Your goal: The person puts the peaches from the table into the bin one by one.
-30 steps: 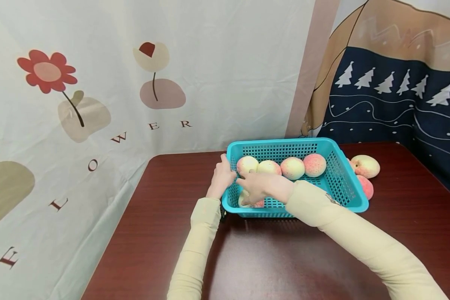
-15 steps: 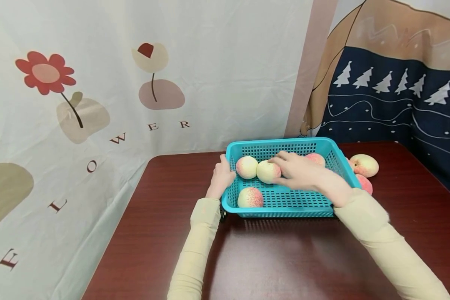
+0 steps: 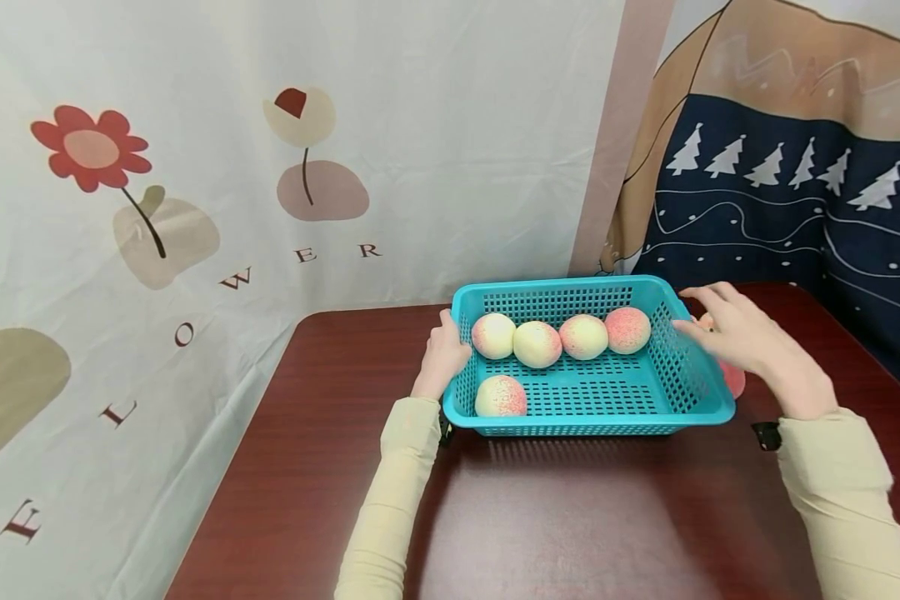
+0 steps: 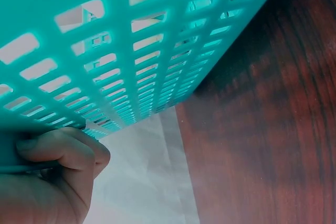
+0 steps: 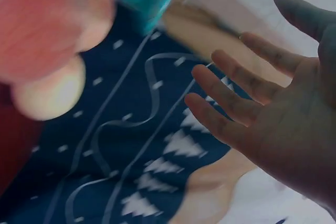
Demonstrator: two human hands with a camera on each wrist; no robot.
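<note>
A turquoise mesh basket [image 3: 562, 287] stands on the table with several peaches in it. Four-sided and shallow, it has a row of peaches [image 3: 537, 344] along its back half and a single peach [image 3: 501, 396] at its front left. My left hand [image 3: 444, 354] grips the left rim; in the left wrist view its fingers [image 4: 73, 150] curl over the edge. My right hand [image 3: 750, 333] hovers with spread fingers over loose peaches [image 3: 733, 380] beside the basket's right wall, partly hiding them. In the right wrist view that palm [image 5: 283, 124] holds nothing, apart from the blurred peaches [image 5: 42, 30].
The dark red wooden table [image 3: 330, 467] extends in front and to the left of the basket. Behind it hangs a pale cloth [image 3: 450, 150] with flower prints. A navy cloth with white trees [image 3: 780, 217] hangs at the back right.
My right hand has gone from the front-left peach, across the back row, out past the basket's right wall. The front-left peach is now uncovered. My left hand stays on the rim.
</note>
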